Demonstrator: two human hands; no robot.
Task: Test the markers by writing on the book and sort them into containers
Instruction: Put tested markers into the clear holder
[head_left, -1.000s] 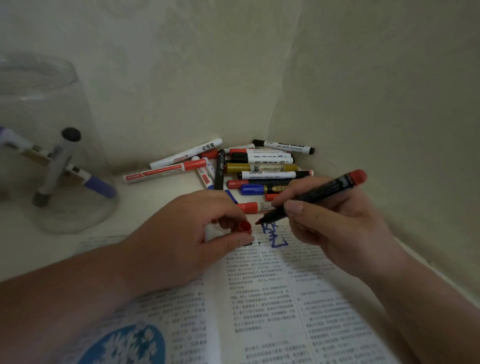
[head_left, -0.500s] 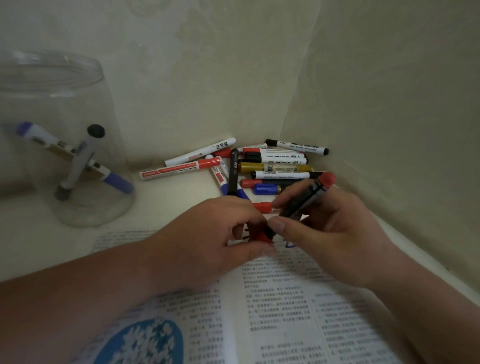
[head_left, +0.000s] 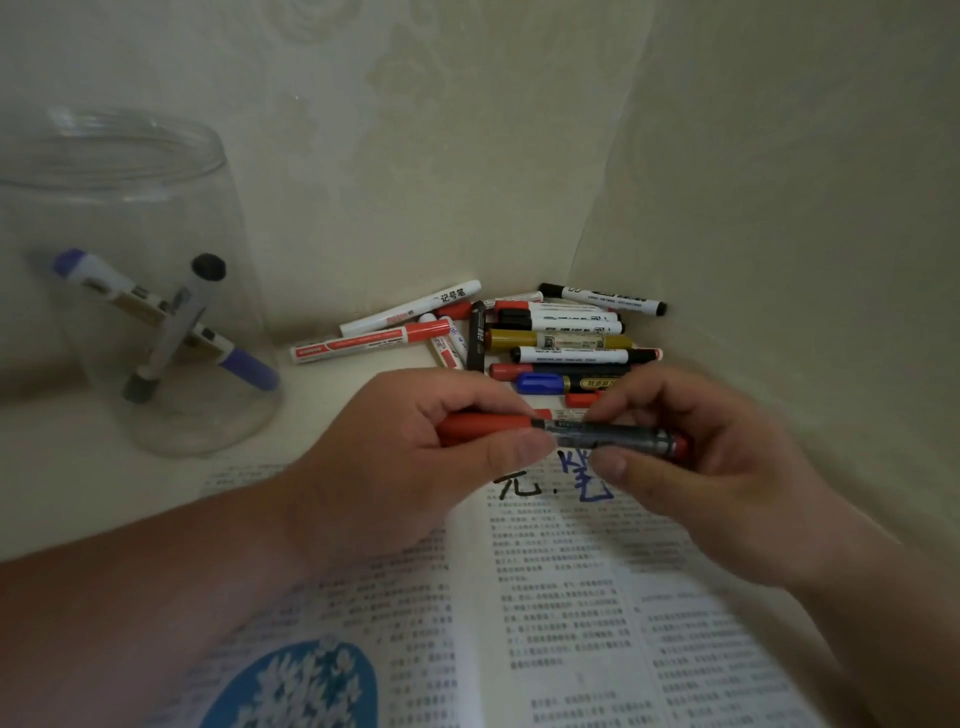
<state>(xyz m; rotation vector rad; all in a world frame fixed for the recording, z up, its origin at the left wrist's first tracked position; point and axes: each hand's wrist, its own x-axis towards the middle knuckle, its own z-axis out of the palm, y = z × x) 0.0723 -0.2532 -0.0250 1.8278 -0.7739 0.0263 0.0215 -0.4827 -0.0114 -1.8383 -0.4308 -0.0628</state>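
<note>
Holding red-capped marker (head_left: 597, 435) over book (head_left: 571, 597): my left grip (head_left: 415, 457) pinches its cap, right grip (head_left: 727, 467) clamps the barrel. Two markers (head_left: 171, 322) in jar (head_left: 156, 171); pile (head_left: 561, 343) on table (head_left: 322, 415) looks untested.

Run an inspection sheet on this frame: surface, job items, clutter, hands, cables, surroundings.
Surface: pale tabletop, set in a wall corner.
Job's things: open book with black and blue test marks; red-capped black marker held level above the book; clear jar holding a blue-capped marker and a black-capped marker, crossed; marker pile in the corner.
Clutter: nothing seen.
Hands: left hand grips the cap end; right hand pinches the barrel.
Cables: nothing seen.
Surroundings: patterned wall.
</note>
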